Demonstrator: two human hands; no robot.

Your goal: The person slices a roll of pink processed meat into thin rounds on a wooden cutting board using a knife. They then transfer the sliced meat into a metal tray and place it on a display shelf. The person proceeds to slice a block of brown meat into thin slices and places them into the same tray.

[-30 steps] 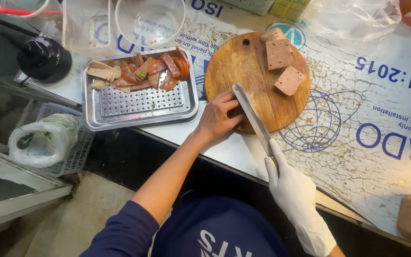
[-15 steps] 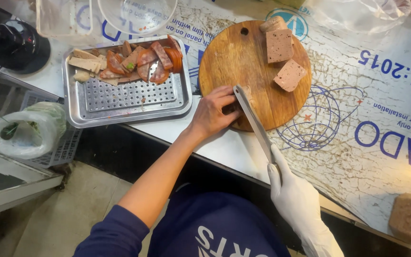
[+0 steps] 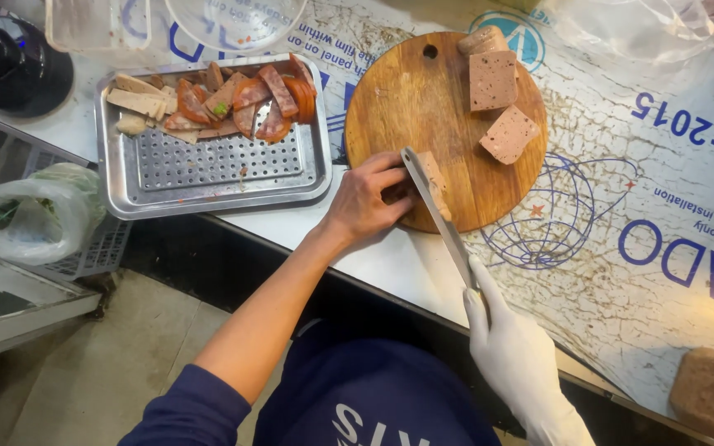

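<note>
While cutting: left hand (image 3: 367,198) presses a meat slice (image 3: 433,173) on the round cutting board (image 3: 406,99).
Right hand (image 3: 516,355): gloved, closed around the knife (image 3: 435,216).
Tray (image 3: 208,186): just left, on the table (image 3: 663,272).

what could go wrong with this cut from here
The bare left hand pins the meat piece right against the knife, so a slip could nick a fingertip. The piece also sits near the edge of the board, so it might slide off under pressure.
</note>
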